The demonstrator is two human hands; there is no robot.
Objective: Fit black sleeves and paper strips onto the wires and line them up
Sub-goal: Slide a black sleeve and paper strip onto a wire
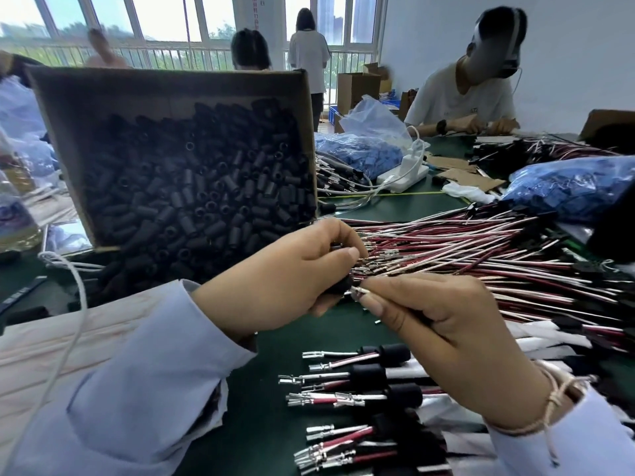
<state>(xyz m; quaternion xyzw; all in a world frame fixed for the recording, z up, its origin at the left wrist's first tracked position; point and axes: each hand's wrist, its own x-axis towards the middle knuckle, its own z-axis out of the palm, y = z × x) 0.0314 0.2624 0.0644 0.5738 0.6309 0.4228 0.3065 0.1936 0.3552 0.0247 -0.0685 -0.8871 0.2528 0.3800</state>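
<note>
My left hand [288,273] grips a black sleeve [340,286] between thumb and fingers at the middle of the view. My right hand [446,324] pinches a wire pair, whose metal terminals [359,291] touch the sleeve's opening. Behind both hands spreads a large pile of red and white wires [481,249]. A tilted cardboard box [171,87] full of black sleeves [199,187] stands at the left. Finished wires with sleeves and white paper strips [371,379] lie in a row on the green table, below my right hand.
Bags of blue parts [570,187] and a white power strip [405,175] lie on the green table [275,407] behind the wires. A person in a white shirt [460,97] works at the far right. A white cord [74,324] crosses my left sleeve.
</note>
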